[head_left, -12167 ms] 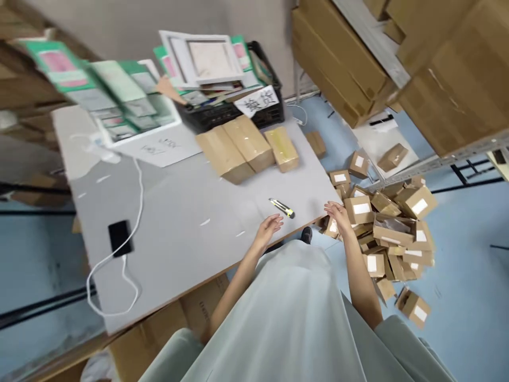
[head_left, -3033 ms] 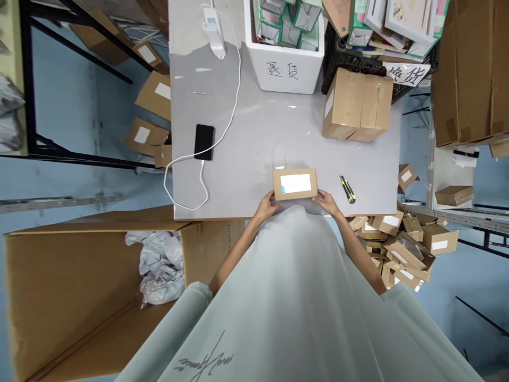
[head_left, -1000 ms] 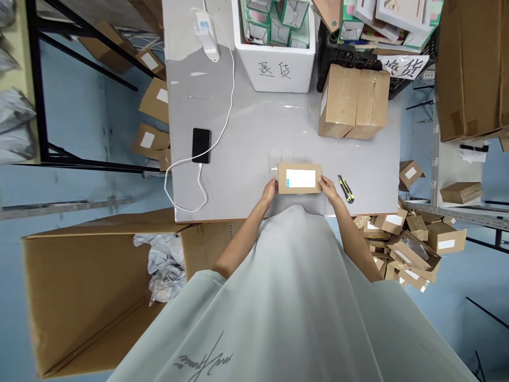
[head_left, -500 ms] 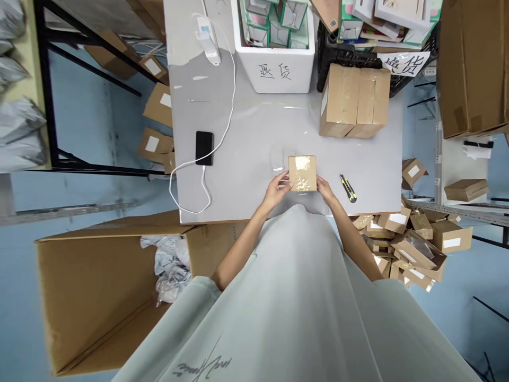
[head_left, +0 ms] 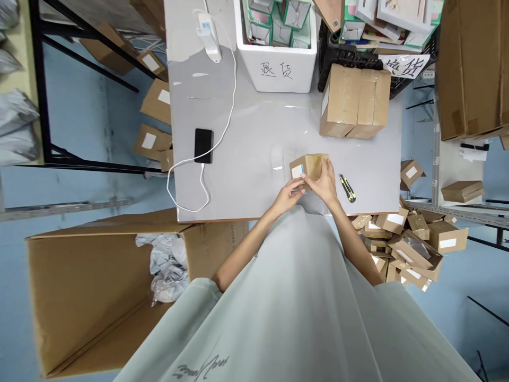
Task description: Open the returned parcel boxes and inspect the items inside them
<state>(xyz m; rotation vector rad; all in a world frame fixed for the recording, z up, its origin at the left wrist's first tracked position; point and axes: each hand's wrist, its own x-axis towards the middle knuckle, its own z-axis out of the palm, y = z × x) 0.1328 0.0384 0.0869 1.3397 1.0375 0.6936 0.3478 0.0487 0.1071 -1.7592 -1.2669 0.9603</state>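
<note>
A small cardboard box [head_left: 309, 163] with a white label on one face is tilted above the near part of the grey table [head_left: 246, 159]. My right hand [head_left: 325, 185] grips it, thumb across the near face and fingers over the right side. At the box's lower left edge, the fingers of my left hand [head_left: 288, 196] are bent against it; some fingertips are hidden. To the right of my hands lies a yellow and black box cutter [head_left: 347, 188].
Behind stand a white bin [head_left: 278, 69] of small boxes, a larger taped carton [head_left: 353, 103] and a black crate [head_left: 334, 58]. A phone [head_left: 203, 146] with a white cable [head_left: 234, 79] lies left. An open carton [head_left: 99, 297] is below left; small boxes [head_left: 413, 249] pile at right.
The small box has been turned and tilted, so its labelled face now shows. My right hand has moved from its right side onto its near face; my left hand has shifted slightly right.
</note>
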